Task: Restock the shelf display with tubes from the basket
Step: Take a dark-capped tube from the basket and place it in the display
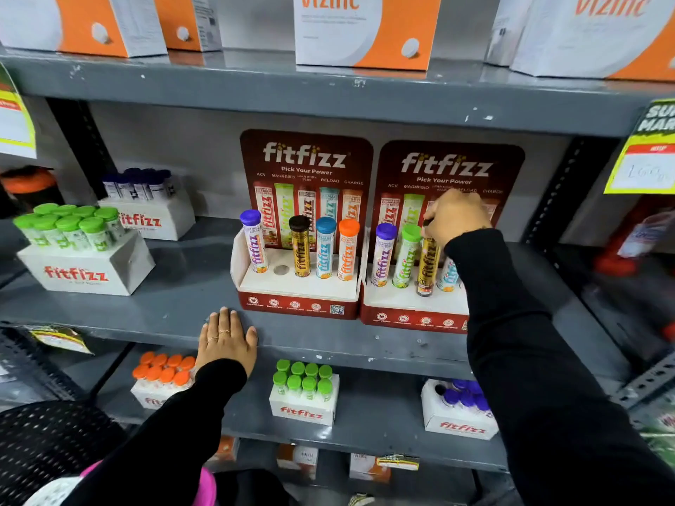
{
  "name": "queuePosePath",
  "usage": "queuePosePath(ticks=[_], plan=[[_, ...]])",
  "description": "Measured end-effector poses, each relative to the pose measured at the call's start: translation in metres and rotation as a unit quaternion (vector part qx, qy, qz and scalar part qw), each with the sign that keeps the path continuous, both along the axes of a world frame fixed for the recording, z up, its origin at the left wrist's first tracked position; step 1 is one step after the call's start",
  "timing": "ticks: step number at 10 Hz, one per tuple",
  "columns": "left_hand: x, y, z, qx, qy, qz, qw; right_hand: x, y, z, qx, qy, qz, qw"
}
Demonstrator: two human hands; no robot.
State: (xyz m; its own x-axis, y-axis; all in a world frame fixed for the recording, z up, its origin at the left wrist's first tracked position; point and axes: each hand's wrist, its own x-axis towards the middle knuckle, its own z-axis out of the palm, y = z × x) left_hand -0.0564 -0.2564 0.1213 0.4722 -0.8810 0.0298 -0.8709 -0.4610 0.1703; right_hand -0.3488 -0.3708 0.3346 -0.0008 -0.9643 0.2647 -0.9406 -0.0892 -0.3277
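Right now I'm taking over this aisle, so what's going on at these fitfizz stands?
A person in black sleeves is restocking. The right hand grips the top of a gold tube standing in the right display stand, beside its purple-capped and green-capped tubes. The left hand rests flat on the shelf edge, holding nothing. The left display stand holds four tubes; its second hole is empty.

You face grey metal shelving (328, 100) with chipped paint, its tiers stacked closely. Black perforated uprights (78, 140) stand at both sides before a plain grey back wall (175, 140). Light falls evenly from above.
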Motion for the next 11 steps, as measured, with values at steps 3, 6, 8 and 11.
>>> queuePosePath(ticks=[3,6,8,11], plan=[[-0.002,0.001,0.001,-0.001,-0.007,0.001,1.000,-0.004,-0.003,-0.015,-0.031,-0.075,-0.007,0.997],[-0.002,0.001,0.000,-0.014,-0.010,0.005,1.000,-0.011,-0.005,-0.007,0.001,-0.076,-0.014,0.997],[-0.002,0.001,-0.001,-0.018,-0.013,0.006,1.000,-0.014,-0.006,0.002,0.027,-0.057,-0.030,0.998],[-0.003,0.000,0.001,-0.001,-0.021,0.007,1.000,-0.010,0.000,-0.019,0.027,0.026,0.002,0.999]])
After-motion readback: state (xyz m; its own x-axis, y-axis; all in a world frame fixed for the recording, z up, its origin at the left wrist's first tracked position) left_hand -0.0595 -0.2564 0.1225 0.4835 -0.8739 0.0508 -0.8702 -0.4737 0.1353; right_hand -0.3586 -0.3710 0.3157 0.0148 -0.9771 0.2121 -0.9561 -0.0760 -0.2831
